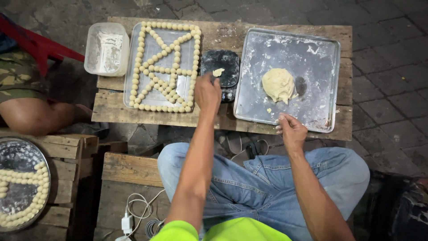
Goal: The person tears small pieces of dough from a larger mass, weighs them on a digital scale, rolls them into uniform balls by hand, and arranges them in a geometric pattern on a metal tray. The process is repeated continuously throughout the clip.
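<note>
The left hand [207, 93] reaches forward, fingers curled loosely, to one small dough piece [218, 72] on the single black scale [220, 67]. The right hand [290, 129] rests pinched, empty, on one floured tray [312, 49] beside one dough lump [278, 85].

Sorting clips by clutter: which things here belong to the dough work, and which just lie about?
In use:
left hand
right hand
dough piece
scale
dough lump
floured tray
tray of dough balls
flour tub

Lying about:
charger cable
red chair
</note>
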